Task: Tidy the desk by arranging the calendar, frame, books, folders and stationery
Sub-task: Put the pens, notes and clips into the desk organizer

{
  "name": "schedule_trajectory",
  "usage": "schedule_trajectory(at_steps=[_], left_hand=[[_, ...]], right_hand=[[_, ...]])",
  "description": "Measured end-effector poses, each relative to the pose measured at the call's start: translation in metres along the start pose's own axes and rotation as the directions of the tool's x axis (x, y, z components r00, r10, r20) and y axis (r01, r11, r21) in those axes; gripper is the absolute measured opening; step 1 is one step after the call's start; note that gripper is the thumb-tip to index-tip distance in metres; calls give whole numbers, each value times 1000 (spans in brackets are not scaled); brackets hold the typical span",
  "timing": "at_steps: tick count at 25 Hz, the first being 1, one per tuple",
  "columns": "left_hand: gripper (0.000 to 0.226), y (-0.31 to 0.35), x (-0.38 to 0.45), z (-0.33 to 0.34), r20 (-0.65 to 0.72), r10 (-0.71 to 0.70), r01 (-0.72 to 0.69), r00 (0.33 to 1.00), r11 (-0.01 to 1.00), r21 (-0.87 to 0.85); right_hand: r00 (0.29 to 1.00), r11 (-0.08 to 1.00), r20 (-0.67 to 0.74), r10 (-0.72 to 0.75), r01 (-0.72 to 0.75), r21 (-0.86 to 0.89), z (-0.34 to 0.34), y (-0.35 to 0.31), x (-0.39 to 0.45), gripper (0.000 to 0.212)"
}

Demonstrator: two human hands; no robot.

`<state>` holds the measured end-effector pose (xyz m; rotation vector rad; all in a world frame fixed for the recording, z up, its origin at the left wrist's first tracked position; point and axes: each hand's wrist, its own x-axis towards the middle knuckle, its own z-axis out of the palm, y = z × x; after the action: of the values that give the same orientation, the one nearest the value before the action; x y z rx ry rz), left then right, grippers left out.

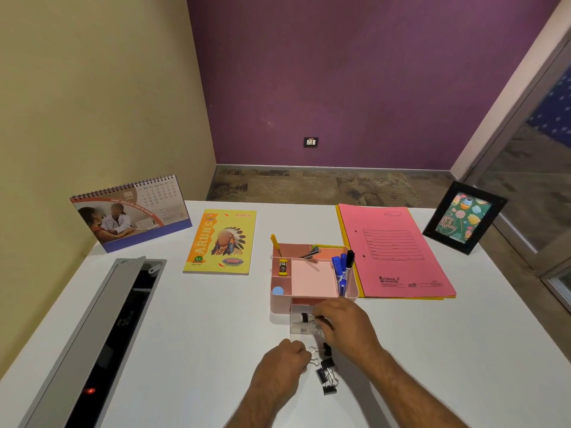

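Observation:
A pink desk organiser (309, 281) stands mid-desk with blue and black markers (343, 270), a yellow pen and a small stapler in its compartments. Its clear drawer (304, 327) is pulled out toward me. My right hand (343, 322) pinches a black binder clip (304, 317) over the drawer. My left hand (285, 361) lies curled beside several loose binder clips (327, 370) on the desk; whether it holds one is hidden. A desk calendar (129, 213) stands far left, a yellow book (221, 242) lies next to it, pink and yellow folders (395, 251) lie right, and a black photo frame (463, 217) stands far right.
An open grey cable tray (102, 335) with a raised lid runs along the desk's left side. The white desk (185, 350) ends at a beige wall on the left and drops to carpet floor at the back. A glass partition is on the right.

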<state>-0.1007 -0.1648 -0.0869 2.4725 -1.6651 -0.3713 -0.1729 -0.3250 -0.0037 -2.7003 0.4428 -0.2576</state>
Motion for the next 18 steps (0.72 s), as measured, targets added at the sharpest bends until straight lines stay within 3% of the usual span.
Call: schedule_trajectory(at_steps=[4,9,15,18], left_hand=[[26,-6,-6,3,-82,3,-7,997,999,-46],[36,-1,-14,1,-254,-91,-16,963,921,-389],[28,17,-2,-9,-393,-315,-37,864,738,-674],[32,22,4,-16,-381,-376,-35,845,672,-740]], right_hand=[[996,997,-67,55,-51,60,1,4,-5,19],[962,949,-165,215,-166,267,-1,3,-12,20],[981,855,-23,195,-158,493,1,-2,-22,15],[973,816,-5,232,-192,545,0,-1,-18,30]])
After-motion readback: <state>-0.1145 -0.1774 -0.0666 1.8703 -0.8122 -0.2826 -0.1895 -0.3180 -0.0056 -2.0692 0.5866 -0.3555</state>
